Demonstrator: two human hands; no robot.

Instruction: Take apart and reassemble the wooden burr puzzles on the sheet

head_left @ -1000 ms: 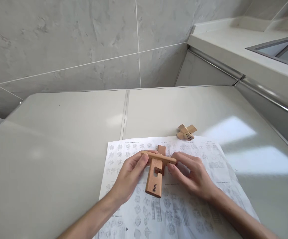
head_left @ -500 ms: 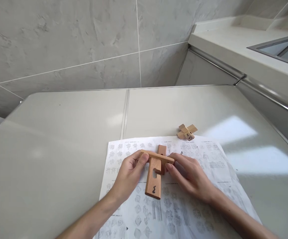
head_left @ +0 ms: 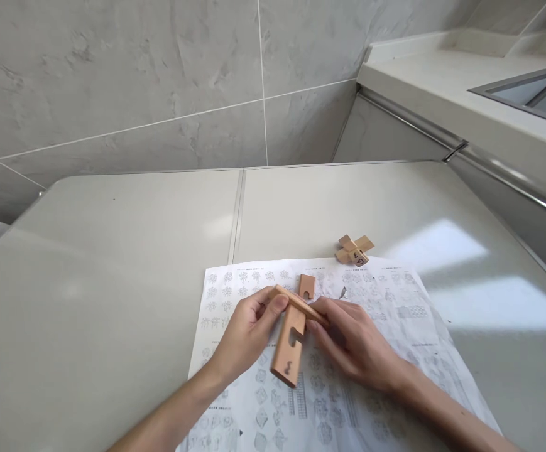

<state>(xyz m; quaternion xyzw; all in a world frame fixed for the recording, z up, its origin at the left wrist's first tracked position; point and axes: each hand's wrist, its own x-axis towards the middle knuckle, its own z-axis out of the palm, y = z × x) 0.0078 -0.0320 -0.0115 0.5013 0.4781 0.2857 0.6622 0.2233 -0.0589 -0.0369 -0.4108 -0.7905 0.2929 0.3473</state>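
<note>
My left hand [head_left: 249, 333] and my right hand [head_left: 352, 342] both pinch a flat wooden bar [head_left: 296, 301] that crosses a longer notched wooden piece [head_left: 290, 348] marked with a black squiggle. The long piece tilts down toward me over a printed instruction sheet [head_left: 376, 383]. A short wooden block [head_left: 306, 285] lies on the sheet just behind the crossed pieces, apart from them. A small assembled wooden cross [head_left: 355, 250] sits at the sheet's far right corner.
The sheet lies on a pale grey table [head_left: 112, 263] with a seam down its middle. A grey tiled wall [head_left: 159, 81] stands behind. A raised counter [head_left: 465, 94] with a metal-framed recess runs along the right side.
The crossed pieces have come toward me and tilted. The short block that stood behind the bar now lies separate on the sheet. My right hand has slid left along the bar.
</note>
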